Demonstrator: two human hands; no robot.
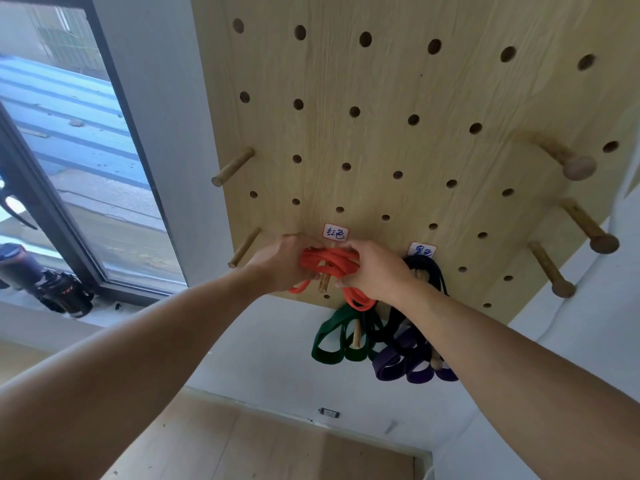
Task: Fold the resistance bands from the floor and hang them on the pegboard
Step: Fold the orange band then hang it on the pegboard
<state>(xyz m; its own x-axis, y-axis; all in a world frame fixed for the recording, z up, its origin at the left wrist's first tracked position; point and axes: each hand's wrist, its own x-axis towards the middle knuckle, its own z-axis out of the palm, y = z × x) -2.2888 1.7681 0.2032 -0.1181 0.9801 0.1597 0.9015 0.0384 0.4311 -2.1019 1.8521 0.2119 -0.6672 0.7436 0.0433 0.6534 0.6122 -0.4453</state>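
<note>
A folded orange-red resistance band (330,264) lies over a wooden peg (324,282) low on the wooden pegboard (398,140), under a small white label (335,232). My left hand (280,263) grips the band's left side and my right hand (372,271) grips its right side. Loose loops of the band hang below both hands. A black band (427,271) hangs on the peg to the right. Below them hang a green band (334,341) and a purple band (408,365).
Bare pegs stick out at the board's left edge (233,167) and several round-capped pegs at its right (575,164). A window (79,150) is on the left with a dark bottle (20,265) on its sill. Wooden floor (259,448) lies below.
</note>
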